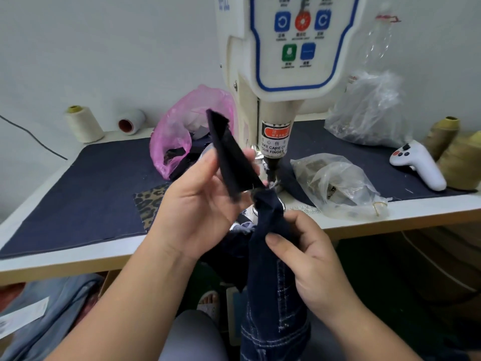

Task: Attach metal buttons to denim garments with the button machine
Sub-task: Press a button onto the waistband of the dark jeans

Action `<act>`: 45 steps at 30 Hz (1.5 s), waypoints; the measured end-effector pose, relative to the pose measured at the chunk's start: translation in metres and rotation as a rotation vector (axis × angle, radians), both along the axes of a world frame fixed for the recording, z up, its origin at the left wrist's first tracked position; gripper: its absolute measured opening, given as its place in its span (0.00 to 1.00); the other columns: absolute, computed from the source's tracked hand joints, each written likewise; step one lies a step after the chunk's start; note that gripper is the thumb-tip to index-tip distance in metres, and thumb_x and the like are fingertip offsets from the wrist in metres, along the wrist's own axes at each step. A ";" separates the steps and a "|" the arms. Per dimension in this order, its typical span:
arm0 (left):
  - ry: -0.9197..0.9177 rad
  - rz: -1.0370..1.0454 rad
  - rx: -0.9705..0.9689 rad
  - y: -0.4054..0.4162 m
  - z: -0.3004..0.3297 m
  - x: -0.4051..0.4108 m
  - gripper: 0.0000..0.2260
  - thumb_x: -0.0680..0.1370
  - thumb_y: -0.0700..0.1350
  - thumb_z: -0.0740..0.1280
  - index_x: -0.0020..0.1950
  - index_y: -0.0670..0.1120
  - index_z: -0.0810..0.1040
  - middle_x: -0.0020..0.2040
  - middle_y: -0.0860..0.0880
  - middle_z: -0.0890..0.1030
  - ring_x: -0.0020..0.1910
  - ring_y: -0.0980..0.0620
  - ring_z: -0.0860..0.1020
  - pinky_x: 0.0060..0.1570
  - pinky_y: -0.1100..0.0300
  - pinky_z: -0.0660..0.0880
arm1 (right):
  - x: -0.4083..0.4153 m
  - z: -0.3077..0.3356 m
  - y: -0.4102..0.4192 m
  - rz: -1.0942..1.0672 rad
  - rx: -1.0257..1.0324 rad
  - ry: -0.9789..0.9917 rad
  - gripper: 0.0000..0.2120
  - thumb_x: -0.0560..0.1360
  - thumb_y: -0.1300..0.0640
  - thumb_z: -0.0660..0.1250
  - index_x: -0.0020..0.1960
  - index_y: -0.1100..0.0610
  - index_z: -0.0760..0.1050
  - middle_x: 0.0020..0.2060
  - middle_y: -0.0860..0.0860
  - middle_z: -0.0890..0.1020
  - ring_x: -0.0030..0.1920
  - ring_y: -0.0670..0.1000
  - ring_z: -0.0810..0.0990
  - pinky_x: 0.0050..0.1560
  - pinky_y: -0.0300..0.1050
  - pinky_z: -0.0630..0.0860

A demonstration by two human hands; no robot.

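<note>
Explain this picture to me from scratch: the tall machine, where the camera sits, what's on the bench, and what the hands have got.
The single view comes from a camera worn on the person's head, looking down at their own hands. The tall cream machine with coloured panel buttons is the button machine. On the dark-cloth-covered bench lie a pink plastic bag, two clear plastic bags, thread cones and a white handheld controller. The left hand holds up a dark denim flap; the right hand grips the dark denim garment with white stitching below it.
</note>
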State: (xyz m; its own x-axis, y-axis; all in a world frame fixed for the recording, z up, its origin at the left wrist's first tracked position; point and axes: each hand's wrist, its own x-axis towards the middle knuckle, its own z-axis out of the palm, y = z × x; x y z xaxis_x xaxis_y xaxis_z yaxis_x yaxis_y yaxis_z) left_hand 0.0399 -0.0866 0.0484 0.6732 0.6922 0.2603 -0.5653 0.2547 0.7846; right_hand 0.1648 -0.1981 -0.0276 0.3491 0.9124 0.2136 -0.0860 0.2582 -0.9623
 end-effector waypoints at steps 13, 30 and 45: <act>0.535 0.477 0.466 -0.037 -0.029 0.015 0.12 0.78 0.56 0.60 0.42 0.49 0.72 0.37 0.39 0.75 0.37 0.47 0.73 0.41 0.44 0.70 | -0.017 0.012 -0.010 -0.166 -0.035 -0.332 0.08 0.68 0.52 0.74 0.43 0.47 0.75 0.41 0.48 0.78 0.40 0.47 0.78 0.42 0.40 0.77; 0.517 0.451 0.432 -0.047 -0.030 0.008 0.14 0.78 0.53 0.61 0.39 0.45 0.74 0.33 0.45 0.75 0.34 0.48 0.74 0.36 0.50 0.72 | 0.008 0.043 -0.004 -0.075 0.030 -0.148 0.06 0.75 0.55 0.67 0.42 0.52 0.82 0.37 0.51 0.84 0.40 0.50 0.83 0.44 0.43 0.78; 0.578 0.524 0.518 -0.062 -0.046 0.013 0.08 0.77 0.56 0.65 0.43 0.53 0.74 0.30 0.44 0.79 0.30 0.42 0.77 0.33 0.48 0.75 | 0.004 0.046 -0.005 -0.047 -0.148 -0.045 0.14 0.78 0.54 0.68 0.39 0.63 0.77 0.31 0.59 0.78 0.32 0.54 0.78 0.33 0.47 0.75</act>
